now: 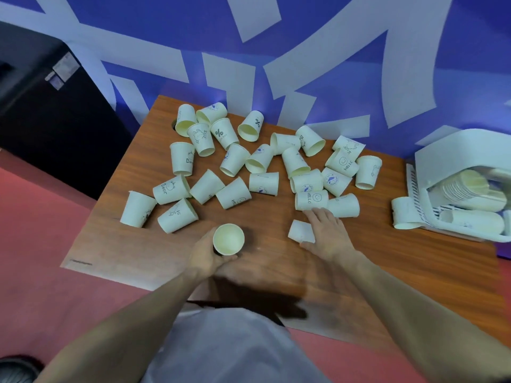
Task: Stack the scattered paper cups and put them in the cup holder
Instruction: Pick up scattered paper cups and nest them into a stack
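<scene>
Left hand (206,254): curled round an upright cup (228,239), held just above the table's near edge, mouth facing up.
Right hand (327,233): laid palm down on the table (116,244), fingers curled over a small cup (301,231) lying on its side.
Loose cups (235,158): scattered on their sides across the far half of the table, many touching.
Holder (442,158): set at the table's right end, white, with a stack of cups (464,186) lying inside it.
Wall (304,51): blue and white pattern seen behind the table.
</scene>
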Motion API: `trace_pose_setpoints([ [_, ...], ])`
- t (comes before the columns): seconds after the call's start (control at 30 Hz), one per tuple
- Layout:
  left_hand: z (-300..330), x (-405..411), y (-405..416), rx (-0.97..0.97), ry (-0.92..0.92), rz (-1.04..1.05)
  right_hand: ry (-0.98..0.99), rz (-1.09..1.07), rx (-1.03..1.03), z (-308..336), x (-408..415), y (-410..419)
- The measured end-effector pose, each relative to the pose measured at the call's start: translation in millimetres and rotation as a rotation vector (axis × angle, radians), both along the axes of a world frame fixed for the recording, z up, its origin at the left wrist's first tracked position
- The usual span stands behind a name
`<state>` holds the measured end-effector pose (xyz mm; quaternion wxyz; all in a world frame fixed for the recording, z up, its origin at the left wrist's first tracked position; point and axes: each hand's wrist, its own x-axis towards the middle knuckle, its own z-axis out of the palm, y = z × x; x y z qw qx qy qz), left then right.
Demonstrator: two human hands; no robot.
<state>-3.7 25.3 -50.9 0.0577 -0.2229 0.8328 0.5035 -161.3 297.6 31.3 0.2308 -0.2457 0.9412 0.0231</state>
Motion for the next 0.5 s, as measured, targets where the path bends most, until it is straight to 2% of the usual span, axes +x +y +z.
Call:
trace_pose_setpoints([
  [0.27,4.0,2.2,4.0,0.014,-0.104,0.081,-0.070,-0.032,0.049,-35.9,6.9,0.1],
  [0.5,10.1,0.9,1.9,0.022,-0.128,0.070,-0.025,-0.070,0.065,-39.5,4.0,-2.8],
])
